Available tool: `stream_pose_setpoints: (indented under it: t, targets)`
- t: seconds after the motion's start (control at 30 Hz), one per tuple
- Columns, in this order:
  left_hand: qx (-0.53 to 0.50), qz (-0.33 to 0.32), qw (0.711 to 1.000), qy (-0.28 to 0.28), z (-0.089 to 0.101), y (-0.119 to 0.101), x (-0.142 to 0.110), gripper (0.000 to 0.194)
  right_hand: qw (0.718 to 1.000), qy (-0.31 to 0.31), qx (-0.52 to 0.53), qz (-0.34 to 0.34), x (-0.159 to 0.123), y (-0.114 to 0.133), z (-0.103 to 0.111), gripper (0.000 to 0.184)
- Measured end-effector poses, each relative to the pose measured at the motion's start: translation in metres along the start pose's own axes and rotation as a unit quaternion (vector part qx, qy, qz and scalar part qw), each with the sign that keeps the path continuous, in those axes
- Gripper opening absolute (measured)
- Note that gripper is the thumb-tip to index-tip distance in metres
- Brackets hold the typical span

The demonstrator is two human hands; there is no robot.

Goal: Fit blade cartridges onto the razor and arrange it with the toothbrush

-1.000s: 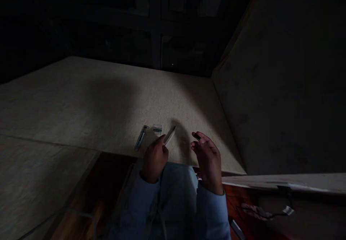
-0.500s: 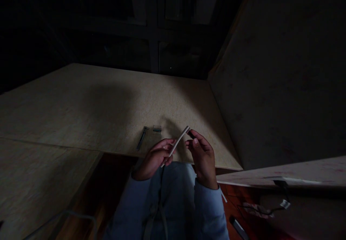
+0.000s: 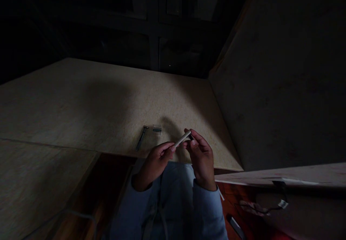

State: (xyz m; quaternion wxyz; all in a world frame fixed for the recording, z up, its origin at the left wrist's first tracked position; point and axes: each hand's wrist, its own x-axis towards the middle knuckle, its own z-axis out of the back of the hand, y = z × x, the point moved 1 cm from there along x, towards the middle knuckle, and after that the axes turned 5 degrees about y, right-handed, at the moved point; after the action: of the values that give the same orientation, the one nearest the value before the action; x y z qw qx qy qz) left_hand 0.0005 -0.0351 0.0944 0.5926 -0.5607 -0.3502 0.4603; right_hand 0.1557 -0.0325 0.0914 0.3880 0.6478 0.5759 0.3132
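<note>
My left hand (image 3: 158,160) is closed, its thumb and fingers pinching the lower end of a slim white handle (image 3: 181,139) that looks like a razor's. The handle slants up to the right, its far end meeting the fingers of my right hand (image 3: 200,153). Between that hand's thumb and fingers is a small dark piece (image 3: 191,137), right by the handle's tip; I cannot tell if the two are joined. Left of the hands, a dark razor-like tool (image 3: 141,139) lies on the table, with a small clear case (image 3: 157,129) holding something teal beside it.
The pale table (image 3: 113,124) reaches back to a dark window frame (image 3: 154,52). A tall panel (image 3: 278,88) stands along the right side. Below it on the reddish floor lie a cable with a white tag (image 3: 283,204) and a grey flat object (image 3: 236,227).
My left hand has shifted its grip, and the white handle now lies flatter. My right fingers have closed in around its upper end with the dark piece.
</note>
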Motion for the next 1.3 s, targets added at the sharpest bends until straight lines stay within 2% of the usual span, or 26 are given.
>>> stream_pose_setpoints:
  t: [0.13,0.27,0.33,0.47,0.57,0.77,0.93,1.0,1.2,1.3]
  targets:
    - [0.027,-0.004,0.997,0.067,-0.003,-0.008,-0.007,0.04,1.0,0.005,0.0,0.013,-0.001,0.002,-0.002,0.035]
    - [0.0,-0.007,0.996,0.086,-0.001,-0.008,-0.008,0.046,0.999,0.031,0.011,0.008,-0.002,0.002,-0.005,0.035]
    - [-0.017,-0.008,0.997,0.078,0.001,-0.007,-0.007,0.048,0.999,0.045,0.023,0.007,-0.003,0.001,-0.007,0.037]
    - [-0.005,-0.014,1.0,0.006,0.005,-0.01,-0.008,0.047,0.997,0.062,0.046,0.011,-0.004,-0.002,-0.012,0.04]
    - [-0.006,-0.013,1.0,-0.016,0.005,-0.015,-0.012,0.046,0.998,0.056,0.035,0.016,-0.005,-0.003,-0.013,0.043]
    - [-0.082,0.022,0.994,0.076,0.004,-0.021,-0.017,0.057,0.998,0.038,0.03,0.032,-0.004,-0.002,-0.014,0.039]
    - [-0.079,0.022,0.991,0.107,0.005,-0.02,-0.019,0.056,0.999,0.035,0.015,0.026,-0.003,-0.005,-0.012,0.04]
    - [-0.056,0.011,0.994,0.09,0.004,-0.021,-0.019,0.054,0.999,0.023,0.003,0.033,-0.003,-0.006,-0.01,0.044]
    - [0.02,-0.015,0.999,-0.038,0.004,-0.022,-0.014,0.048,0.998,0.038,-0.012,0.041,-0.002,-0.01,-0.009,0.043]
    - [0.052,-0.015,0.998,-0.02,0.004,-0.02,-0.017,0.047,0.999,0.029,-0.006,0.041,-0.001,-0.009,-0.008,0.045]
